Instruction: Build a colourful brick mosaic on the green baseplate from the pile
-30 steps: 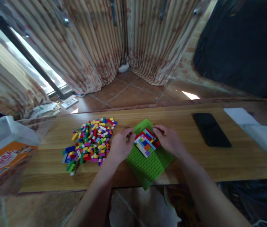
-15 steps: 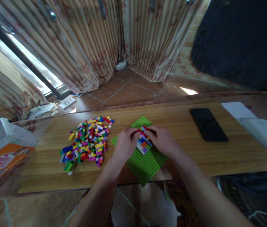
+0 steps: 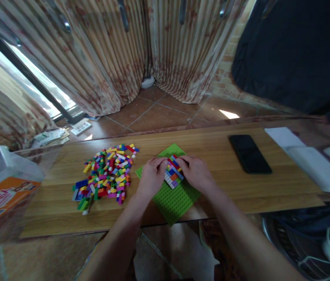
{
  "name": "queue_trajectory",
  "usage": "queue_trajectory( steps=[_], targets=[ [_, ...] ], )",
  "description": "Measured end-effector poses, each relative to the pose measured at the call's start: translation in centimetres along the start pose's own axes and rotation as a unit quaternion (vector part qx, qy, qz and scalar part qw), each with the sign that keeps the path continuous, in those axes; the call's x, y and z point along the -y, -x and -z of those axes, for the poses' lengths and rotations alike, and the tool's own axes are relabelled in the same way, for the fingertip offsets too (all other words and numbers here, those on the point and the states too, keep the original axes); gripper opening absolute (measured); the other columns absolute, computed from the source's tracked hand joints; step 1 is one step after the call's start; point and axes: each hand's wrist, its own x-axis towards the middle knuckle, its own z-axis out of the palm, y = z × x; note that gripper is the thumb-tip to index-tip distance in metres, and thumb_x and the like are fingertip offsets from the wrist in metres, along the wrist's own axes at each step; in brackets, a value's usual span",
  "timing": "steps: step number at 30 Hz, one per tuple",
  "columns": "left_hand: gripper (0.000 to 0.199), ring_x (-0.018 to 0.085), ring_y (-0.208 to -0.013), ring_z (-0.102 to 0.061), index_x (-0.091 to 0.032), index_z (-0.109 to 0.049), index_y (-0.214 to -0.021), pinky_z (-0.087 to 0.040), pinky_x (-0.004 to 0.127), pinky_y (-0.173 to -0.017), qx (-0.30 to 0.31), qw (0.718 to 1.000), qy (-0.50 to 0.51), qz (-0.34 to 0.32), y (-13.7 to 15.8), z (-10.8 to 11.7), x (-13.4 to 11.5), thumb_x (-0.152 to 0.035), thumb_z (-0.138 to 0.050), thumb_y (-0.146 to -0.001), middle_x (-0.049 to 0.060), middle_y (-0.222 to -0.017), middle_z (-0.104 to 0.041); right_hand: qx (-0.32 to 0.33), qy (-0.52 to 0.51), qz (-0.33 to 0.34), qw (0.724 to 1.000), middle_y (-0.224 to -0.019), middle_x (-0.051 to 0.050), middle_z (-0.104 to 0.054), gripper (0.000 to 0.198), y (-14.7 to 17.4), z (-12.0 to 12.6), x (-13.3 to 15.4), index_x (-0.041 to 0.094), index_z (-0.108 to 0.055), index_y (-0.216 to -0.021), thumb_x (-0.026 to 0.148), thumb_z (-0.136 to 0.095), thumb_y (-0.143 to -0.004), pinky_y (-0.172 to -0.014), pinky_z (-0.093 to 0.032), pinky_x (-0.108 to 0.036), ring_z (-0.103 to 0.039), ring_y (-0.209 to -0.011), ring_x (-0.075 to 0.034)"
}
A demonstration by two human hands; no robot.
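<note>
A block of small coloured toy bricks (image 3: 173, 173) rests over the green studded baseplate (image 3: 176, 203), which lies turned diagonally on the wooden board. My left hand (image 3: 153, 175) is closed on the left side of the block, its thumb and fingers bent against the edge. From the other side, my right hand (image 3: 195, 171) grips the block's right edge with curled fingers. Red, blue, white, orange and purple bricks show between the hands. My fingers hide the block's outer edges, and I cannot tell whether it is pressed onto the baseplate studs.
Left of the baseplate lies a loose pile of coloured bricks (image 3: 110, 171). A clear plastic tub (image 3: 7, 187) with an orange label stands at the far left. To the right are a black phone (image 3: 249, 153) and white sheets (image 3: 284, 136). The wooden board (image 3: 220, 136) has a near edge close to my forearms.
The camera view has shifted slightly. My fingers have moved a little along the block's edges, and more of its upper red and blue bricks shows. Both hands stay on it.
</note>
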Motion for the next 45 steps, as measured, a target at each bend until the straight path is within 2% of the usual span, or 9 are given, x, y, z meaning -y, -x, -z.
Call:
queue_trajectory(
  steps=[5,8,14,21,25,29,32,37,45],
  targets=[
    [0.031,0.018,-0.090,-0.071,-0.015,-0.071,-0.109,-0.055,0.030,-0.084,0.010,0.999,0.046,0.027,-0.6,0.7,1.0,-0.024,-0.044,-0.095,0.007,-0.101,-0.076,-0.045,-0.031,-0.035,0.998,-0.095,-0.008,-0.075,0.038,-0.4,0.4,0.0,0.019,-0.074,-0.098,0.037,-0.040,-0.099,-0.078,-0.045,-0.029,-0.067,-0.087,-0.020],
    [0.029,0.018,-0.091,-0.071,-0.017,-0.071,-0.109,-0.055,0.030,-0.085,0.008,0.999,0.029,0.045,-0.8,0.8,1.3,-0.020,-0.048,-0.092,0.006,-0.103,-0.076,-0.071,-0.055,-0.016,0.996,-0.101,-0.007,-0.074,0.034,-0.6,0.0,0.1,0.020,-0.073,-0.102,0.038,-0.044,-0.096,-0.082,-0.047,-0.030,-0.067,-0.091,-0.020],
    [0.028,0.018,-0.094,-0.070,-0.018,-0.072,-0.106,-0.054,0.029,-0.088,0.016,0.999,0.000,0.031,-0.1,0.5,0.3,-0.017,-0.049,-0.091,0.006,-0.104,-0.076,-0.050,-0.001,0.005,0.999,-0.103,-0.012,-0.071,0.044,-0.5,-1.3,0.7,0.016,-0.070,-0.110,0.051,-0.052,-0.090,-0.087,-0.047,-0.038,-0.065,-0.096,-0.025],
    [0.025,0.018,-0.092,-0.070,-0.017,-0.073,-0.105,-0.054,0.030,-0.088,-0.013,0.999,-0.008,0.046,0.1,-0.1,0.0,-0.019,-0.053,-0.090,0.007,-0.103,-0.076,-0.065,0.025,-0.014,0.997,-0.109,-0.015,-0.069,0.050,-0.6,-2.2,0.8,0.014,-0.067,-0.114,0.054,-0.049,-0.089,-0.087,-0.048,-0.042,-0.064,-0.099,-0.029],
    [0.025,0.019,-0.094,-0.069,-0.016,-0.071,-0.105,-0.054,0.029,-0.088,-0.020,0.999,-0.019,0.028,0.0,-0.2,0.1,-0.019,-0.051,-0.091,0.008,-0.102,-0.075,-0.060,0.025,-0.014,0.998,-0.111,-0.016,-0.069,0.052,-0.8,-2.1,0.6,0.013,-0.067,-0.115,0.054,-0.048,-0.089,-0.089,-0.048,-0.043,-0.065,-0.100,-0.029],
    [0.029,0.020,-0.097,-0.066,-0.016,-0.069,-0.109,-0.052,0.031,-0.091,-0.054,0.995,-0.085,0.021,-0.6,1.3,0.9,-0.020,-0.046,-0.093,0.009,-0.104,-0.073,-0.054,0.042,-0.019,0.997,-0.111,-0.017,-0.069,0.055,-0.8,-2.2,0.3,0.013,-0.066,-0.115,0.056,-0.046,-0.090,-0.088,-0.048,-0.043,-0.065,-0.100,-0.030],
    [0.033,0.022,-0.105,-0.062,-0.016,-0.068,-0.114,-0.048,0.036,-0.099,-0.105,0.977,-0.185,0.036,-1.4,3.5,2.3,-0.014,-0.044,-0.091,0.010,-0.108,-0.070,-0.060,0.047,-0.005,0.997,-0.110,-0.016,-0.069,0.055,-0.8,-2.5,0.1,0.014,-0.066,-0.115,0.058,-0.042,-0.091,-0.088,-0.048,-0.044,-0.065,-0.101,-0.030],
    [0.034,0.027,-0.117,-0.054,-0.020,-0.066,-0.117,-0.042,0.043,-0.101,-0.117,0.947,-0.287,0.087,-2.3,6.2,4.0,-0.016,-0.046,-0.089,0.010,-0.126,-0.064,-0.060,0.051,0.002,0.997,-0.110,-0.016,-0.068,0.055,-0.8,-2.7,-0.2,0.014,-0.065,-0.114,0.058,-0.040,-0.092,-0.090,-0.048,-0.045,-0.065,-0.101,-0.031],
    [0.041,0.032,-0.124,-0.048,-0.021,-0.057,-0.128,-0.033,0.058,-0.105,-0.099,0.944,-0.305,0.078,-3.4,6.2,4.9,-0.023,-0.051,-0.087,0.011,-0.133,-0.061,-0.052,0.057,0.000,0.997,-0.112,-0.017,-0.067,0.055,-0.8,-2.7,-0.1,0.013,-0.063,-0.115,0.058,-0.039,-0.093,-0.090,-0.049,-0.044,-0.065,-0.102,-0.030]
  ],
)
